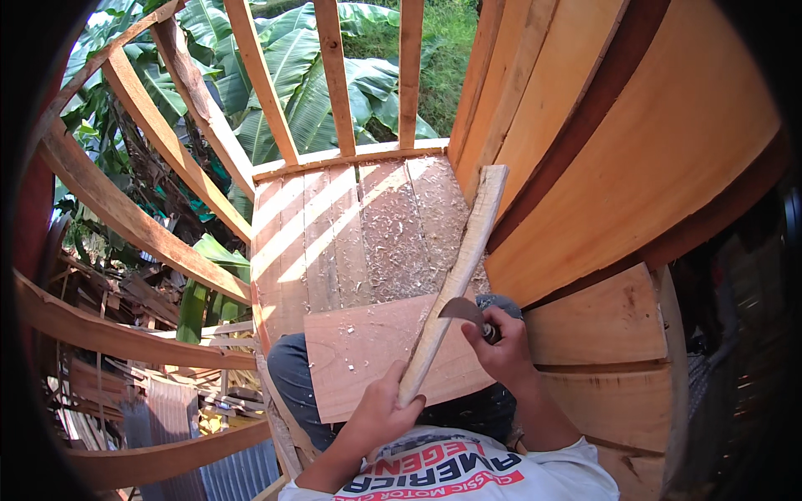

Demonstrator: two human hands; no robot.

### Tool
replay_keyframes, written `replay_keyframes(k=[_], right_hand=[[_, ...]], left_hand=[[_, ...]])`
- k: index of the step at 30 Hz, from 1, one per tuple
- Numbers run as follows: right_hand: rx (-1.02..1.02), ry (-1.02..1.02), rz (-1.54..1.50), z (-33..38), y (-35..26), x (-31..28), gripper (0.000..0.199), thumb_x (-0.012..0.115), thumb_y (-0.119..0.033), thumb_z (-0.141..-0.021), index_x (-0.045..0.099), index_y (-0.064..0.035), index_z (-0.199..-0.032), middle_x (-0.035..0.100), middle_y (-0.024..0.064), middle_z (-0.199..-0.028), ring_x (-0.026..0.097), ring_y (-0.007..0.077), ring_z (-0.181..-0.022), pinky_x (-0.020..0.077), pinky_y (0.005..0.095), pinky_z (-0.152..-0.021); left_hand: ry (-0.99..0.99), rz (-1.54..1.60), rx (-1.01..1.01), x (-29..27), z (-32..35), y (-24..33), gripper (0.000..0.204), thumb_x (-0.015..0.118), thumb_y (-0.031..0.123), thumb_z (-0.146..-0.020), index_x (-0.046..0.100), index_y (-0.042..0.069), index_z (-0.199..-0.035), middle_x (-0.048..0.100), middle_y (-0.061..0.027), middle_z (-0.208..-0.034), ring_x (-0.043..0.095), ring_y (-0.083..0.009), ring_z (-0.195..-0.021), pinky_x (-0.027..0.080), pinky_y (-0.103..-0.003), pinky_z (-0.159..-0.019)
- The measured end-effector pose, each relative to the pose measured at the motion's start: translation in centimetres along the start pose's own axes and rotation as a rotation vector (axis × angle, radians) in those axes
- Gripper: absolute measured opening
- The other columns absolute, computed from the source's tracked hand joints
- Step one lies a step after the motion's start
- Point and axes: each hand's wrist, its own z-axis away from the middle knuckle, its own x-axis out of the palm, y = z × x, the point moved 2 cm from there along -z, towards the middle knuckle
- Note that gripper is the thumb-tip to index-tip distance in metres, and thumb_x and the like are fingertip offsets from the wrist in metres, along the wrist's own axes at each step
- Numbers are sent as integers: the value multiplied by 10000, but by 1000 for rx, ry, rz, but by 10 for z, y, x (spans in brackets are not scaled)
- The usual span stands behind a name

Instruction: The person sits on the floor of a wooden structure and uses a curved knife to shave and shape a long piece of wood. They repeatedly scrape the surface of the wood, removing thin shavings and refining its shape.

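Observation:
My left hand [383, 410] is closed around the near end of a long, rough-edged wooden strip [468, 250]. The strip slants away from me, its far end up to the right beside the wall panel. In my right hand [505, 346] is a knife with a short, broad, curved blade [461, 311] and a dark handle. The blade lies at the strip's right edge, a little above my left hand. Across my lap rests a flat wooden board [368, 351], with the strip passing over it and a few pale chips on it.
Wood shavings [401, 225] litter the plank floor [292, 250] in front of me. Wooden slats [334, 75] form an open railing ahead and left, with banana leaves [288, 83] beyond. Tall wooden panels [643, 159] stand close on my right. Scrap wood and corrugated sheets [171, 417] lie below left.

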Motion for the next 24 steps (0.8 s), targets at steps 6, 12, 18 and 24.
replay_keyframes(k=[6, 12, 18, 24], right_hand=[[-191, 60, 158, 4, -13, -8, 168, 720, -107, -822, 585, -10, -849, 564, 98, -634, 577, 192, -490, 452, 313, -482], [-67, 92, 203, -7, 18, -4, 172, 704, -91, -818, 622, 39, -894, 600, 145, -734, 621, 245, -606, 477, 340, -568], [102, -254, 146, 17, 14, 21, 187, 652, -79, -862, 619, 27, -1013, 622, 159, -787, 634, 269, -648, 485, 348, -590], [-169, -299, 307, 39, 25, 47, 184, 626, -191, -907, 622, -31, -998, 639, 168, -820, 649, 338, -711, 518, 398, -602]], left_hand=[[-149, 166, -18, 0, -4, -18, 438, 607, 64, -784, 471, -14, -1194, 551, -117, -743, 550, -184, -661, 432, -301, -606], [-228, 412, -181, -12, 8, -35, 686, 534, -64, -688, 228, 74, -1286, 406, 2, -771, 397, -93, -653, 357, -240, -577], [-270, 298, -243, -33, 25, -68, 624, 551, 9, -757, 248, 31, -1302, 470, -76, -870, 501, -158, -766, 428, -293, -680], [-254, 199, -212, -32, 31, -82, 695, 533, -12, -680, 259, 64, -1314, 451, -75, -974, 461, -157, -933, 431, -298, -776]])
